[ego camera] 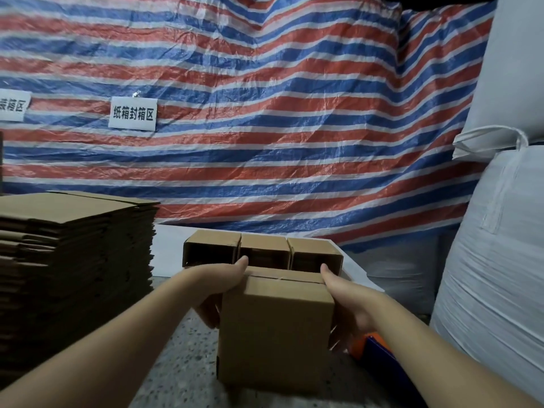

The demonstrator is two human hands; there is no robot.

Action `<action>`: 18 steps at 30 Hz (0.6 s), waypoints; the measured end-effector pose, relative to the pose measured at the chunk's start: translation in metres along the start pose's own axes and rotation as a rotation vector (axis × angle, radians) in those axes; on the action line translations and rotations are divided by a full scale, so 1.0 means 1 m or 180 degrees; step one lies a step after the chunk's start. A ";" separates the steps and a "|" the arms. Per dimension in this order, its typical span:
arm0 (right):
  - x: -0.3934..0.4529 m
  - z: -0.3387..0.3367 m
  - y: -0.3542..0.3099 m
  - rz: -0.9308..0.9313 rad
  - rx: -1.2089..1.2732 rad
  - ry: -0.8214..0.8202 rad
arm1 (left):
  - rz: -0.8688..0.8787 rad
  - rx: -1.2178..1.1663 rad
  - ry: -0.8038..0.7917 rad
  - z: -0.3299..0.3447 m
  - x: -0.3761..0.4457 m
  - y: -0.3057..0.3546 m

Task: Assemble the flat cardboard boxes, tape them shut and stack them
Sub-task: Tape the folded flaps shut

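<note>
Both hands, left hand (219, 285) and right hand (343, 293), grip the box (275, 331) by its sides. Keep it level, then set it square against the three boxes (262, 250) behind.

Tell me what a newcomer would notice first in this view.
The red, white and blue striped tarp fills the background, with a white sign on it. In front, the left hand and right hand hold an assembled cardboard box by its sides, just short of a row of three boxes. A tall stack of flat cardboard stands at left.
</note>
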State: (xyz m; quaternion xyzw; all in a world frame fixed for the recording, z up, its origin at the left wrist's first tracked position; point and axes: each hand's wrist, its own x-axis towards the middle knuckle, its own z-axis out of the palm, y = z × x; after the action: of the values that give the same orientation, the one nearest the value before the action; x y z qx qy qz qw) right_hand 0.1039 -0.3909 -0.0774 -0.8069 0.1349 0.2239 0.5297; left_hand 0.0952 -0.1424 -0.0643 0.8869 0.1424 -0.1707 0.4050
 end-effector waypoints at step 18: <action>0.028 0.064 0.064 -0.2116 0.0059 0.0747 | 0.1811 -0.1849 0.0509 0.027 0.027 -0.077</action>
State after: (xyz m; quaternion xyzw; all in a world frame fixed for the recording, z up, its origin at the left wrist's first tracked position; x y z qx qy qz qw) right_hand 0.0850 -0.3576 -0.1634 -0.8222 -0.0732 -0.0563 0.5617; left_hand 0.0841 -0.1114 -0.1434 0.7502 -0.0352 0.0647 0.6571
